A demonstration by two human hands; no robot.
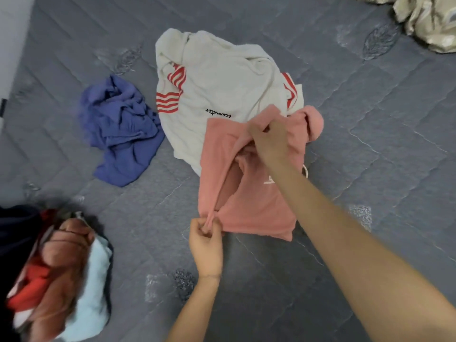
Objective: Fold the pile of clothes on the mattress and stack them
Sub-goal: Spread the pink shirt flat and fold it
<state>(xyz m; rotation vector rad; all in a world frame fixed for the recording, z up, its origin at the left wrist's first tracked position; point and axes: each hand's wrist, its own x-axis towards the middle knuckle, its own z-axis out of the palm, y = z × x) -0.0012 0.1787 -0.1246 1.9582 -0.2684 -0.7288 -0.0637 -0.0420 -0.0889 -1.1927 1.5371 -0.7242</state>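
A pink hooded garment (256, 208) lies on the grey quilted mattress (370, 144), partly over a cream top with red stripes (217, 77). My left hand (206, 239) pinches the pink garment's near left corner. Farther away, my right hand (270, 138) grips a bunched fold of the same garment and lifts it, so a taut edge runs between the two hands. A crumpled blue garment (121, 129) sits to the left of the cream top.
A pile of mixed clothes (59, 272) in rust, red, light blue and dark colours lies at the lower left. Shiny cream fabric (429, 21) is bunched at the top right corner. A white wall edge (9, 45) borders the mattress on the left.
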